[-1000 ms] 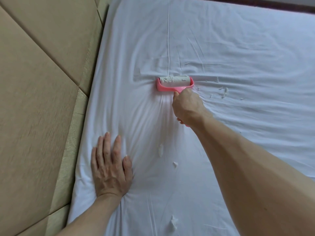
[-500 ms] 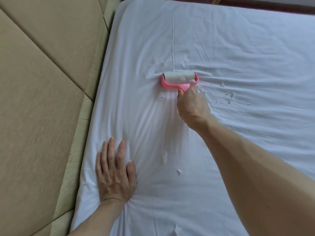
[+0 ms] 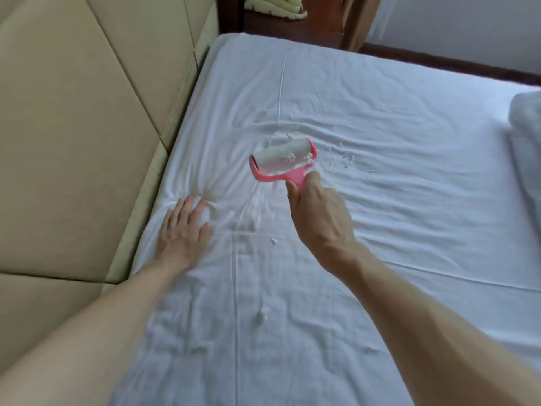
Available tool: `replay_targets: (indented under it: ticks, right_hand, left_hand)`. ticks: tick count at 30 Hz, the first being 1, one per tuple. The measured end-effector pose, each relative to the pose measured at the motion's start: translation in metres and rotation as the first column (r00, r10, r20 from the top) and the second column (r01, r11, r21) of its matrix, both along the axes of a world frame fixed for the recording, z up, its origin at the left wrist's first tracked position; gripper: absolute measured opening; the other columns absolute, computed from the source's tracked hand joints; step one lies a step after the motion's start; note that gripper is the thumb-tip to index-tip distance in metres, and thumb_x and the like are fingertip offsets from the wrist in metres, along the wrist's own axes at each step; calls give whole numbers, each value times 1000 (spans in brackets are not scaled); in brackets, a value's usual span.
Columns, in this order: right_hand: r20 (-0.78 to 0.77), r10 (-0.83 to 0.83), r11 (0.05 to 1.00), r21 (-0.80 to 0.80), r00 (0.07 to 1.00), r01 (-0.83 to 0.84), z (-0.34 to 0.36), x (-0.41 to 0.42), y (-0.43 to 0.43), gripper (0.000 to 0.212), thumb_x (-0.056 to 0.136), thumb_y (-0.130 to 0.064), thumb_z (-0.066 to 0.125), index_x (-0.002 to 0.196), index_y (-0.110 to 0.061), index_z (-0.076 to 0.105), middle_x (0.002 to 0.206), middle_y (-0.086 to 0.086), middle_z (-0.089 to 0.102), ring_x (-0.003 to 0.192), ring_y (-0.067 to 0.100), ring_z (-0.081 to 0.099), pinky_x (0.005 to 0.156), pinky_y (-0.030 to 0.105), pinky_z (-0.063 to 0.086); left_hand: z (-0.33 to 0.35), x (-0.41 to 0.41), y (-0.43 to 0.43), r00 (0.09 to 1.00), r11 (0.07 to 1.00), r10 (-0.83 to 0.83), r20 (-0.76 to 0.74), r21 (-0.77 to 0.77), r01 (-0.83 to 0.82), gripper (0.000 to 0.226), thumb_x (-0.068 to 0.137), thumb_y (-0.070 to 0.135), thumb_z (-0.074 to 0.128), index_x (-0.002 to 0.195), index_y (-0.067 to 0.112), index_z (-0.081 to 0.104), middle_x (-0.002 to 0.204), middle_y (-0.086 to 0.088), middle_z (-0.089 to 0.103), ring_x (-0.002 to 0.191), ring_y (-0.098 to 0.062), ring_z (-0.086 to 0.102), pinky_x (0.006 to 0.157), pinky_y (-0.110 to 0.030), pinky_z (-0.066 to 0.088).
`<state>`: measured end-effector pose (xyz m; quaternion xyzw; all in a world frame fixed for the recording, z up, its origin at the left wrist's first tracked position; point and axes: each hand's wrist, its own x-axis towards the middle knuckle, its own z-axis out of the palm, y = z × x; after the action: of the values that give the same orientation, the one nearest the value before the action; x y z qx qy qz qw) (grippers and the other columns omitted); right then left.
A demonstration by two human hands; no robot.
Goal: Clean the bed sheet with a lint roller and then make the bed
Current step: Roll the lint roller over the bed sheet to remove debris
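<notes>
Lint roller (image 3: 283,163) now tilted, right hand (image 3: 319,218) gripping handle; left hand (image 3: 183,230) flat, fingers spread on sheet (image 3: 380,177).

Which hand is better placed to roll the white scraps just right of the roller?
Right. The right hand grips the pink lint roller beside those scraps; the left hand lies flat on the bed sheet, farther away.
</notes>
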<state>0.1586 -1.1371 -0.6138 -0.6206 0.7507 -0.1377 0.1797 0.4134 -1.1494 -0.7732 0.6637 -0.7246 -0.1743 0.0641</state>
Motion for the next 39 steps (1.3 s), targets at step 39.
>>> replay_targets:
  ticks: [39]
  right_hand:
    - [-205,956,195,-84,208,-977,300,113,646,44,105,-46,40,121,-7,49,59,0,40,51,32,41,47,32,21]
  left_hand:
    - [458,28,765,108,364,639,-761,176,-915,55,94,63,30,87,29,73,98,4,75,97,-16,70,92,-35,52]
